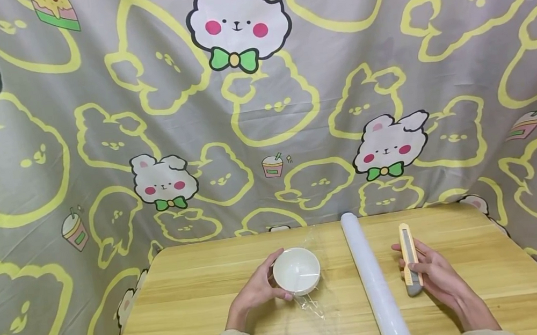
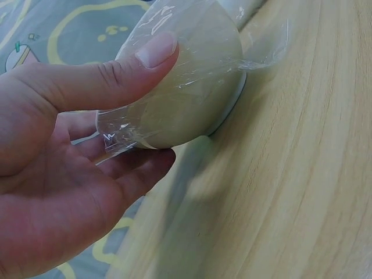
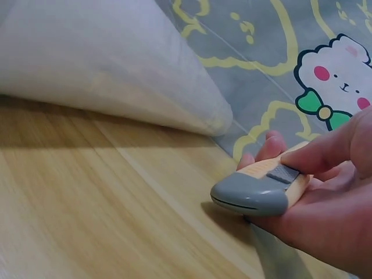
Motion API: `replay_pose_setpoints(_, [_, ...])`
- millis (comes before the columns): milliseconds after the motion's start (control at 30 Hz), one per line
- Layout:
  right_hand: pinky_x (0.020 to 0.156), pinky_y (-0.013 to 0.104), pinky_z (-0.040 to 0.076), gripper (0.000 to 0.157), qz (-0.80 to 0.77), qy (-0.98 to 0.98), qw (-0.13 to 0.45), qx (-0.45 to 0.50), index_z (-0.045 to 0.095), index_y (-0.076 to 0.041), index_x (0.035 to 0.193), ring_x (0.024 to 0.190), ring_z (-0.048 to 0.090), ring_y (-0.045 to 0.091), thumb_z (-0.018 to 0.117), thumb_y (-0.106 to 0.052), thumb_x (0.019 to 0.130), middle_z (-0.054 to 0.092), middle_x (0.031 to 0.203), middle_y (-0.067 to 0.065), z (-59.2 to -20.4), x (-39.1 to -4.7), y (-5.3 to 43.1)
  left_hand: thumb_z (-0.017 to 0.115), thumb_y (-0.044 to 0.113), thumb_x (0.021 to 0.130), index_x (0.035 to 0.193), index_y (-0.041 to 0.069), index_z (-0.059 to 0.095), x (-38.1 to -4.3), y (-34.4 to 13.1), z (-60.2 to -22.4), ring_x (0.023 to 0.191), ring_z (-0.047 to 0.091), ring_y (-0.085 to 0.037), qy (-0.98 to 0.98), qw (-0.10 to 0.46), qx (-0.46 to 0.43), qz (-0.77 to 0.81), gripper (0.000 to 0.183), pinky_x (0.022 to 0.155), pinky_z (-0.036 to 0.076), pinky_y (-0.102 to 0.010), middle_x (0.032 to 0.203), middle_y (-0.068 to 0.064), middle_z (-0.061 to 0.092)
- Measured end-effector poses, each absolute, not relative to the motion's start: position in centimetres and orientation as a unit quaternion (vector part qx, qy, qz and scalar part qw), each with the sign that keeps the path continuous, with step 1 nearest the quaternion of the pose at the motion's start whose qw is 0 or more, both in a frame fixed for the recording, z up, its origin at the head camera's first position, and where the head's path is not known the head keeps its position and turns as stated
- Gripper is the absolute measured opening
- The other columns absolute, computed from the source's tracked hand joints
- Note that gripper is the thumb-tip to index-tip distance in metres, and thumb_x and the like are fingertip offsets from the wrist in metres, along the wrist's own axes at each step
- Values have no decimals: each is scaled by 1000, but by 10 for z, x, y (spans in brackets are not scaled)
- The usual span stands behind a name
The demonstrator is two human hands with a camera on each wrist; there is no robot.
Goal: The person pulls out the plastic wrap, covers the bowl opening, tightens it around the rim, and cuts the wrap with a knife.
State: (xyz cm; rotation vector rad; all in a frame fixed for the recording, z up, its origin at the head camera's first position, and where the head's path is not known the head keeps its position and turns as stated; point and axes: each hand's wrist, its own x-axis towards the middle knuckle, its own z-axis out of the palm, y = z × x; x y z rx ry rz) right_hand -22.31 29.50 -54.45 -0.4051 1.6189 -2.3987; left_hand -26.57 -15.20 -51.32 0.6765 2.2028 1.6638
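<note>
A small white bowl stands on the table left of centre. My left hand grips its left side. In the left wrist view the thumb lies over clear cling film that drapes the bowl, and the fingers curl below. Loose film hangs past the bowl's rim and spreads onto the table. Right of the roll, my right hand holds an orange and grey utility knife, its thumb on the body. In the right wrist view the knife's rounded grey end faces the camera; no blade shows there.
Between the hands a long roll of cling film lies lengthwise on the wooden table. A grey curtain with yellow outlines and white cartoon animals hangs behind the table and at both sides.
</note>
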Motion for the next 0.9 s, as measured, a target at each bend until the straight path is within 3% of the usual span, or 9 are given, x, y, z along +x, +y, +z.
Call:
replay_pose_setpoints(167, [91, 33, 57, 86, -801, 584, 94, -90, -21, 0, 158, 111, 56, 13, 40, 14, 99, 58, 136, -9, -544, -225, 293, 87, -11, 71, 160, -3, 21, -266, -153, -513, 139, 43, -46, 765, 151, 239, 578, 111, 115, 37, -55, 155, -29, 38])
replay_pose_setpoints(367, [89, 24, 55, 68, -712, 699, 59, 35, -2, 11, 158, 104, 61, 8, 40, 3, 106, 35, 146, 34, -537, -227, 281, 88, -9, 71, 160, -5, 21, -266, -153, -513, 138, 44, -46, 770, 147, 245, 571, 111, 115, 37, -55, 154, -29, 40])
replay_pose_setpoints(433, [83, 22, 55, 63, -657, 750, 45, 56, 9, 17, 155, 99, 61, 8, 44, -3, 107, 36, 143, 39, -534, -227, 278, 88, -8, 71, 160, -4, 20, -266, -153, -513, 137, 44, -46, 771, 146, 245, 569, 111, 115, 38, -55, 154, -29, 40])
replay_pose_setpoints(533, [76, 22, 55, 57, -572, 817, 18, 62, 29, 20, 150, 96, 58, 11, 52, -9, 106, 51, 132, 35, -531, -226, 276, 88, -8, 71, 160, -3, 21, -266, -153, -514, 138, 44, -45, 771, 148, 244, 570, 111, 115, 38, -54, 154, -28, 40])
replay_pose_setpoints(667, [66, 24, 52, 48, -465, 884, -22, 49, 52, 20, 135, 87, 58, 17, 64, -11, 101, 67, 106, 20, -529, -225, 276, 87, -10, 71, 160, -3, 21, -267, -153, -512, 139, 43, -46, 765, 152, 240, 578, 112, 115, 36, -56, 155, -28, 39])
replay_pose_setpoints(767, [61, 25, 47, 42, -410, 910, -38, 40, 61, 17, 126, 80, 56, 18, 68, -13, 97, 65, 90, 8, -530, -224, 276, 86, -11, 71, 160, -3, 20, -266, -152, -511, 139, 42, -46, 763, 153, 239, 581, 111, 116, 35, -57, 155, -28, 38])
replay_pose_setpoints(900, [60, 26, 43, 41, -381, 923, -41, 32, 62, 17, 122, 75, 51, 18, 70, -14, 96, 58, 83, 3, -530, -223, 275, 87, -11, 71, 160, -3, 21, -267, -153, -513, 138, 44, -45, 764, 152, 238, 580, 111, 115, 37, -55, 155, -28, 39])
